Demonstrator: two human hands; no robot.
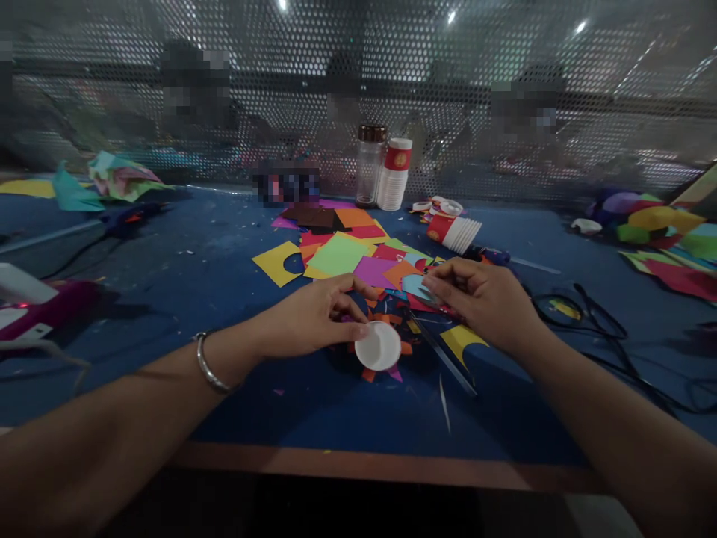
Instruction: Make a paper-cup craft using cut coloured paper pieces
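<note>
The left hand (314, 317) closes its grip on the rim of a white paper cup (378, 346), thumb and fingertips pinching the edge at its nine o'clock. The cup stands on the blue surface (196, 246) right in front of the person. It sits on small paper scraps (367, 373) that poke out at its six o'clock, and the hand probably steadies it so they do not shift.

At two o'clock from the cup, the right hand (482, 299) pinches a pale blue paper piece (415, 286) between thumb and fingers, held just above the surface and near the cup.

A pile of coloured paper squares (339, 254) spreads at twelve o'clock, within easy reach. Farther back stand a jar (370, 166) and a stack of cups (393, 175). A long dark tool (448, 362) lies at four o'clock.
</note>
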